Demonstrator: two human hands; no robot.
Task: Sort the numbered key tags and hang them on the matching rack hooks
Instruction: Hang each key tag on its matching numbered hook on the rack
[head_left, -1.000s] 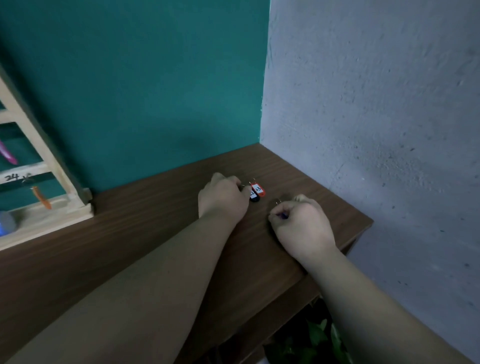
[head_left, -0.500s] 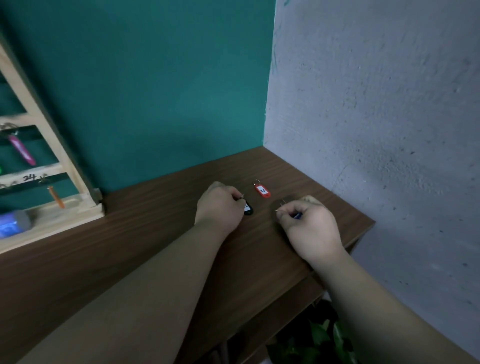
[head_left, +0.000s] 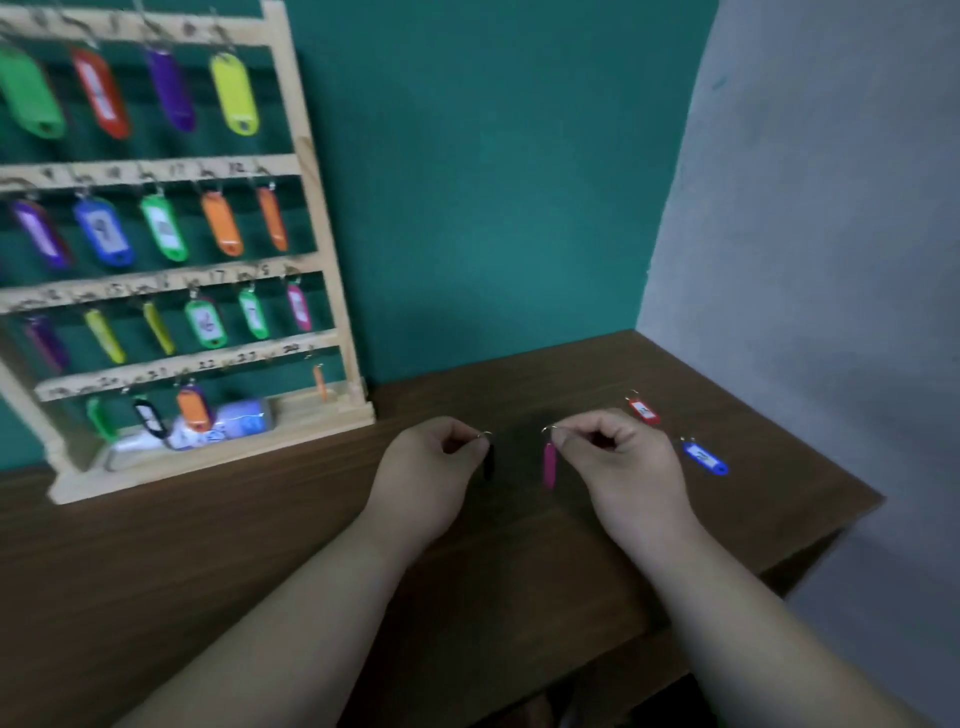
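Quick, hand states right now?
Left hand: pinching the black tag by its ring.
Right hand: pinching the pink tag by its ring.

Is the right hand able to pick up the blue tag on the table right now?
Probably not yet: the right hand pinches the pink tag by its ring, though the blue tag lies uncovered close beside it.

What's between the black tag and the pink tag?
Head view: nothing, only bare tabletop shows between the black tag and the pink tag.
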